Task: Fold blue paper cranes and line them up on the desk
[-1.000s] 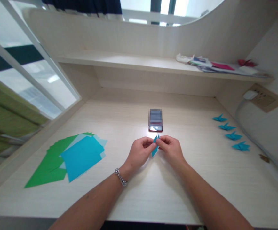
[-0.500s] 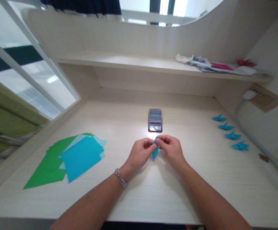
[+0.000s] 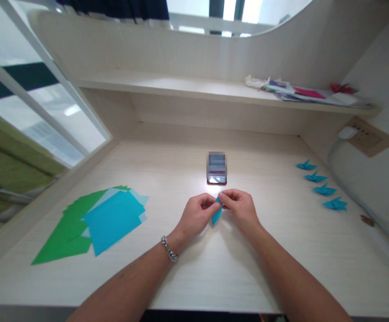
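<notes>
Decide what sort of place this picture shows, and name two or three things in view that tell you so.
Probably a desk nook in a home or dormitory: a pale desktop, a shelf above it, and a wall socket with a white plug at the right.

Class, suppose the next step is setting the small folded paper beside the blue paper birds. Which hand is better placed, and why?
Probably the right hand: it pinches the folded paper and is nearer the birds. The left hand grips it too, but sits farther off.
</notes>
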The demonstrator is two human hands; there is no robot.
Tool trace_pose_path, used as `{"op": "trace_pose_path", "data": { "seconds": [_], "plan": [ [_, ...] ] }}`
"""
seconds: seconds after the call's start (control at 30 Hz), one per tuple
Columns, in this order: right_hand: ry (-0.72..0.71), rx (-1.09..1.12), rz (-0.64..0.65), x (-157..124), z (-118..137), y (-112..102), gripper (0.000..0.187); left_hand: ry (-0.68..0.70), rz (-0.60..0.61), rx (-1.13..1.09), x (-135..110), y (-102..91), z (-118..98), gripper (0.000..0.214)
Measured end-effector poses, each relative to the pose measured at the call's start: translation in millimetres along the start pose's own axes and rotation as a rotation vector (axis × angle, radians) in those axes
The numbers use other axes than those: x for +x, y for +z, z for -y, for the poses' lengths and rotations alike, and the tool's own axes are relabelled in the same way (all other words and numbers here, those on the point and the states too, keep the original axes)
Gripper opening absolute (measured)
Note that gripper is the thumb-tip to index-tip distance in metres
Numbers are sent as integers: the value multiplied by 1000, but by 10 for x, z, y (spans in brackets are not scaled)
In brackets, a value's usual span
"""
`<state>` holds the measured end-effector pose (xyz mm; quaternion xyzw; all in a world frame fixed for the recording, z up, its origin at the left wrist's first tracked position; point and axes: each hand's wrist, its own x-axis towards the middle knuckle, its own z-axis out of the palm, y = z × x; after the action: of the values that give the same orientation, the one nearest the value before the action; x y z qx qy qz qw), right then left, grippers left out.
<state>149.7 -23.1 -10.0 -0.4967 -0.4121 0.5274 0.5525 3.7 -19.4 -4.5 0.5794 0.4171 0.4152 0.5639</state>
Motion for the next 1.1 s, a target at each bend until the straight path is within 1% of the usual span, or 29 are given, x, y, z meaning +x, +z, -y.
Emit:
{"op": "trace_pose_path", "data": {
  "seconds": [0.17, 0.33, 0.7, 0.87, 0.97, 1.1],
  "plan": [
    [-1, 40, -10, -15, 45, 10, 19, 14, 10, 2, -4, -6, -5, 19],
    [51, 68, -24, -20, 95, 15, 22, -1, 22, -11, -15, -10, -21, 17],
    [26, 93, -14, -15, 122, 19, 20, -40, 38, -87, -6, -7, -62, 15],
    [50, 88, -7, -8, 136, 22, 27, -50, 31, -117, 3, -9, -38, 16],
    [61, 63, -10, 4, 103, 29, 34, -56, -5, -100, 16, -17, -10, 18],
    [121, -7, 77, 6, 9, 54, 40, -53, -126, -97, 45, -49, 23, 21]
  ]
}}
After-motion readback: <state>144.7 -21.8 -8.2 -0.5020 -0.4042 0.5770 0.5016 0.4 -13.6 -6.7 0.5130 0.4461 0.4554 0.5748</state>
